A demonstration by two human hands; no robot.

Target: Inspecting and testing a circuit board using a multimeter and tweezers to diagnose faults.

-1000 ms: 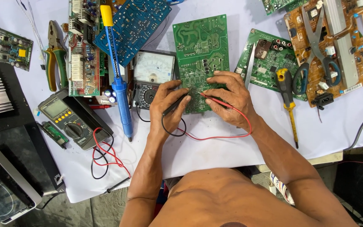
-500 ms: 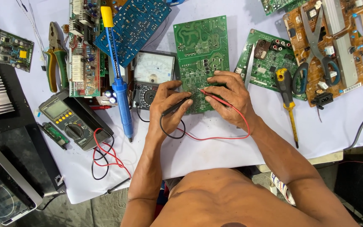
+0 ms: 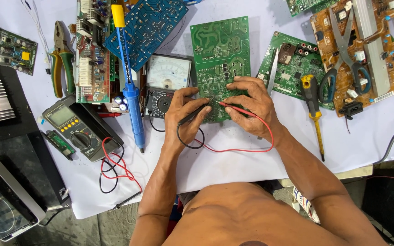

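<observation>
Together, both hands' fingers pinch probes (black (image 3: 193,115) left, red (image 3: 236,109) right) onto the green board (image 3: 220,54).

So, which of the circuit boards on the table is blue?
The blue board at the top, left of the green board under the hands. The others are green or orange; the desoldering pump lies across it.
</observation>
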